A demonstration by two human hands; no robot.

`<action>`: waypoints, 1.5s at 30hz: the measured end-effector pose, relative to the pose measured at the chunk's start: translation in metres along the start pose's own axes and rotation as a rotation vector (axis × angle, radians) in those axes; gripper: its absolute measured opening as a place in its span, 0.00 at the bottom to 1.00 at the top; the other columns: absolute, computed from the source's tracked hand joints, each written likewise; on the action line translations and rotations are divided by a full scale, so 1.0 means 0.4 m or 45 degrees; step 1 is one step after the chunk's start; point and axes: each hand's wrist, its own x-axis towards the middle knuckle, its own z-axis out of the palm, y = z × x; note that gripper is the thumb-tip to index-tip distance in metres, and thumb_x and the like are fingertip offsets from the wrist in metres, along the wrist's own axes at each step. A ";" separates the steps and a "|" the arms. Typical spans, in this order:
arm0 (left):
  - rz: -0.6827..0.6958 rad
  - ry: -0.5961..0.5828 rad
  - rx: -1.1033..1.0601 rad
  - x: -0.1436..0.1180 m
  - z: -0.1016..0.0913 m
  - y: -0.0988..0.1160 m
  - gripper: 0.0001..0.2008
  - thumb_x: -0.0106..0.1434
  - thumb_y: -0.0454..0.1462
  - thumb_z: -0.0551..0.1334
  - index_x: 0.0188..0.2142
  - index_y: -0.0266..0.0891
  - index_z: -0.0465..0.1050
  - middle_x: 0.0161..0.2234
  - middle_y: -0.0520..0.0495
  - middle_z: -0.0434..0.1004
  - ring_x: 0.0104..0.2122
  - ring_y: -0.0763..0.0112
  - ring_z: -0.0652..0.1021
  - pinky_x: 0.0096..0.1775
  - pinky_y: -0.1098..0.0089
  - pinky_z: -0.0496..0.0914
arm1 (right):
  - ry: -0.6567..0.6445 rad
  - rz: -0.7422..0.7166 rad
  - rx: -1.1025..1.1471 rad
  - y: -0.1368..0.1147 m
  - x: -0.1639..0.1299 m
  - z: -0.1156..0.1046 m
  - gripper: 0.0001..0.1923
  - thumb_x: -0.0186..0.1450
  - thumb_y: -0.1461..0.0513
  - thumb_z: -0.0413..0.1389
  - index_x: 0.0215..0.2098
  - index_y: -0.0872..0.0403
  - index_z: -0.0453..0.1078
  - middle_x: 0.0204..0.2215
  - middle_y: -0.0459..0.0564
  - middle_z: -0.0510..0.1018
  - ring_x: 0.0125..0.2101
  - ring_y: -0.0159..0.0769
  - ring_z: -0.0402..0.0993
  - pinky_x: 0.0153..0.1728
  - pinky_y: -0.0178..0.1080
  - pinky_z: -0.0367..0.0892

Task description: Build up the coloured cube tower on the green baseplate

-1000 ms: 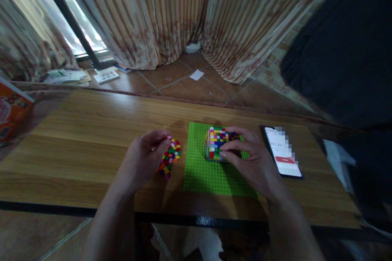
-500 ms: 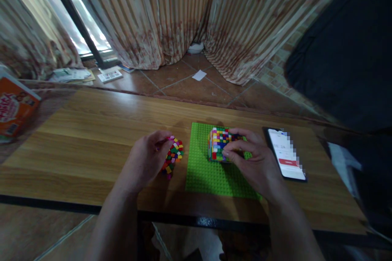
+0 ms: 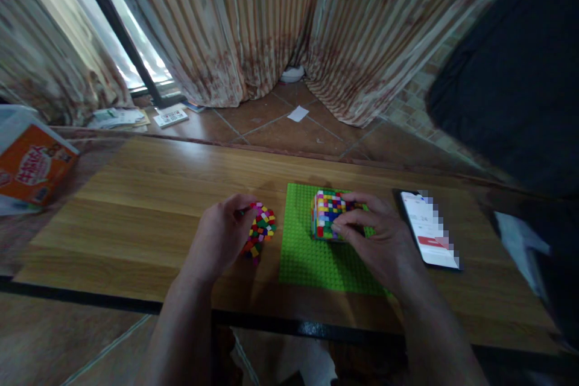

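Little has moved between the earlier frames and now: the whole scene sits slightly further right and lower, which reads as a head shift, since hands and objects keep their relations to one another. Left hand (image 3: 219, 235) remains beside the loose pile of small coloured bricks (image 3: 260, 230) on the tabletop (image 3: 136, 193); its thumb and forefinger are pressed together at the near top edge of the pile, apparently pinching one brick, though the piece itself is too small to make out. Right hand (image 3: 377, 235) stays on the multicoloured brick block (image 3: 328, 214), fingers curled over the block's right side and near face, thumb low against it. Block stands on the far middle of the green baseplate (image 3: 312, 259), which lies flat between the pile and the phone (image 3: 429, 229).

Judgement: no piece has been transferred in this interval; the block is being steadied while a brick is selected.

Also present: an orange carton (image 3: 34, 172) at the left end, striped curtains (image 3: 253, 18) behind, and a dark garment (image 3: 515, 72) at the right.
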 end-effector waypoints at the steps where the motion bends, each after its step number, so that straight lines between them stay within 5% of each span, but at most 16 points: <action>1: -0.009 0.017 0.019 0.000 -0.002 -0.003 0.12 0.61 0.40 0.59 0.39 0.40 0.79 0.35 0.48 0.84 0.33 0.66 0.80 0.36 0.72 0.70 | -0.004 0.007 0.010 0.003 -0.001 0.000 0.04 0.61 0.59 0.61 0.28 0.46 0.78 0.48 0.47 0.76 0.49 0.43 0.71 0.49 0.52 0.68; 7: -0.048 0.138 0.282 0.007 -0.003 -0.026 0.14 0.62 0.38 0.56 0.41 0.40 0.79 0.37 0.45 0.82 0.33 0.65 0.79 0.36 0.70 0.70 | 0.057 0.091 0.117 0.014 0.000 0.005 0.06 0.62 0.56 0.60 0.31 0.47 0.78 0.47 0.49 0.77 0.48 0.43 0.73 0.49 0.52 0.69; 13: -0.066 0.028 0.458 0.007 -0.003 -0.027 0.16 0.61 0.33 0.55 0.43 0.42 0.80 0.42 0.43 0.79 0.39 0.63 0.79 0.42 0.67 0.71 | 0.249 0.103 0.143 0.004 0.003 0.013 0.06 0.63 0.57 0.59 0.33 0.48 0.78 0.43 0.49 0.79 0.44 0.41 0.76 0.47 0.48 0.71; 22: -0.080 -0.090 0.395 0.001 -0.017 -0.017 0.11 0.58 0.34 0.59 0.38 0.40 0.79 0.39 0.43 0.80 0.38 0.61 0.79 0.42 0.66 0.71 | 0.275 0.111 0.129 -0.003 0.002 0.021 0.05 0.63 0.58 0.59 0.33 0.48 0.77 0.40 0.47 0.80 0.42 0.39 0.77 0.45 0.46 0.71; 39: -0.183 -0.062 0.301 0.002 -0.008 -0.023 0.07 0.57 0.34 0.59 0.33 0.40 0.77 0.32 0.46 0.81 0.33 0.62 0.80 0.35 0.67 0.68 | 0.371 0.079 0.141 -0.017 0.001 0.032 0.03 0.63 0.60 0.60 0.32 0.49 0.77 0.37 0.46 0.81 0.39 0.38 0.77 0.43 0.44 0.71; 45: -0.087 -0.010 -0.157 0.000 -0.007 -0.020 0.06 0.57 0.36 0.62 0.32 0.39 0.78 0.31 0.48 0.82 0.33 0.65 0.80 0.36 0.70 0.71 | 0.424 0.023 0.139 -0.029 -0.001 0.032 0.03 0.62 0.61 0.60 0.33 0.49 0.77 0.36 0.47 0.81 0.38 0.38 0.77 0.42 0.44 0.71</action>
